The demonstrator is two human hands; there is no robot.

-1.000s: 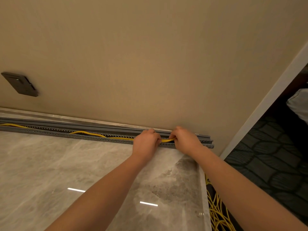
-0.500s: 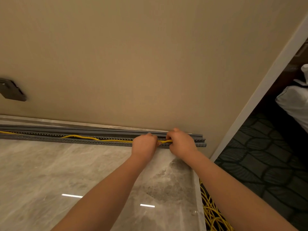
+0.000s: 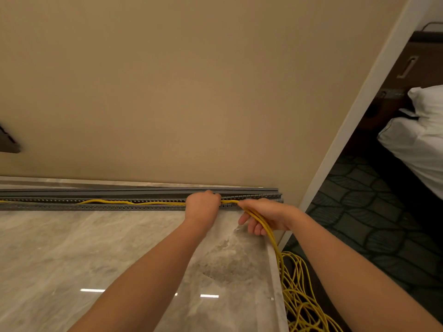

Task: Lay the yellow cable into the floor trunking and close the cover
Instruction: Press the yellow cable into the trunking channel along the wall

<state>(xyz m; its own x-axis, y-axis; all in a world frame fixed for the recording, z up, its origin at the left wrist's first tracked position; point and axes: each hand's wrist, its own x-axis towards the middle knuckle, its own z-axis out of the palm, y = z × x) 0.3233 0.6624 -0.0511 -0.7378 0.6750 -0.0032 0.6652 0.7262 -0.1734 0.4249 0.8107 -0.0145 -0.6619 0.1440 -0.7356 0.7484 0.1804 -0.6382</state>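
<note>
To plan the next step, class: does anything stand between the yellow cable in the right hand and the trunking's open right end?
Nothing visible does. Right of the left hand, the trunking lies uncovered and bare, and the cable runs from the right hand straight into it.

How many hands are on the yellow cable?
2. The left hand grips the yellow cable at the trunking; right hand, just right of it, holds strands leading to the coil.
</note>
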